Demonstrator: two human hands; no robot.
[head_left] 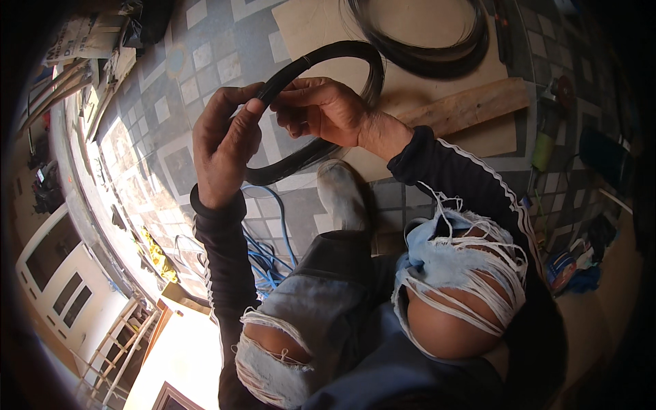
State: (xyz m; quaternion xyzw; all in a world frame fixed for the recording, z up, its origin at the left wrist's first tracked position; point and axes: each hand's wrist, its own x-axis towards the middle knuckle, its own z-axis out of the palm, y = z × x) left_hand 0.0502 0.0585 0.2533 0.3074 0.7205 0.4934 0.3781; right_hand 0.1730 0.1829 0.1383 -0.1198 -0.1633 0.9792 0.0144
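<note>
Both hands up at frame centre, gripping black wire coil (pixel 321 109). Left hand (pixel 222 147) clenched on coil's left side, thumb pressing top. Right hand (pixel 324 109) w/ fingers closed on coil's upper arc, touching left thumb. Coil held above tiled floor (pixel 171 89), partly over board (pixel 437 27) at top centre. Second, larger coil (pixel 437 48) flat on board, upper right. Plank (pixel 465 106) just right of right wrist. Blue cable (pixel 263 256) on floor below hands.

Both hands gripped a black wire coil (pixel 321 147): the left hand (pixel 222 147) and right hand (pixel 321 109) met at its upper-left arc, above a plywood sheet (pixel 424 27) on the tiled floor (pixel 171 82).
</note>
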